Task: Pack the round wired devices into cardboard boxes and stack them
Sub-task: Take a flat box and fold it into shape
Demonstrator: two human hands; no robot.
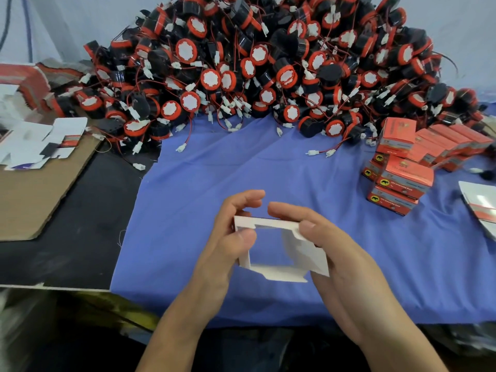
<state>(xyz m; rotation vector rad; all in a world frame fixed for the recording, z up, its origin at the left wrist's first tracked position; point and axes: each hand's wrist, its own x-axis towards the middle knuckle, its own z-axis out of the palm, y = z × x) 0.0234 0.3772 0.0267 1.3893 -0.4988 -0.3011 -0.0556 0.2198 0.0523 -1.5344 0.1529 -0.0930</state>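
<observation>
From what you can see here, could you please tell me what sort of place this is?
Probably a small packing workshop: a big pile of devices lies at the back, closed boxes are stacked at the right, and the left hand and right hand hold an open carton.

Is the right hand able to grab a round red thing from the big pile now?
Probably not yet: the right hand and the left hand both grip the white box. Once it lets go, the way looks free: only blue cloth lies before the pile.
</observation>
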